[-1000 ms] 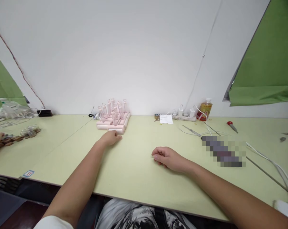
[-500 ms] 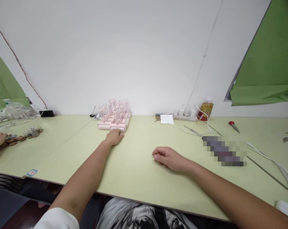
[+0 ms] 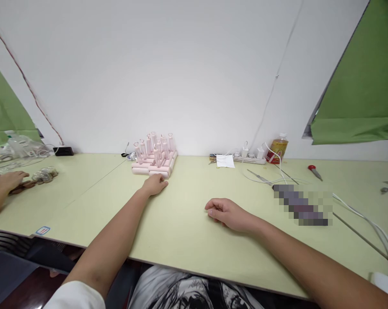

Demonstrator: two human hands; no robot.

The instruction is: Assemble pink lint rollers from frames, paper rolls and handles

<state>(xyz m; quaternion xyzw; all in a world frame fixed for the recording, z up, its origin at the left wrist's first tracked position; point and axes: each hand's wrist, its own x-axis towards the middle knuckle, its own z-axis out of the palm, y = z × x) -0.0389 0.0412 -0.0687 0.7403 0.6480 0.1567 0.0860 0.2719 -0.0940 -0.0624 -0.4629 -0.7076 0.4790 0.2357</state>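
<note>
Several pale pink cylinders lie side by side on the green table near the wall, and several upright pink pieces with loops on top stand on them. My left hand rests at the front edge of this group, touching the nearest lying cylinder; its thumb is spread to the right and it grips nothing that I can see. My right hand lies on its side on the table, right of the group, with loosely curled fingers apart from the thumb and nothing held.
A power strip, white paper and a bottle stand along the wall. Cables, a red-handled tool and a blurred-out object lie right. At left, another person's hand is over brown pieces.
The other person's hand at the far left has moved right over the brown pieces. My two hands have stayed in place; the view has shifted slightly.
</note>
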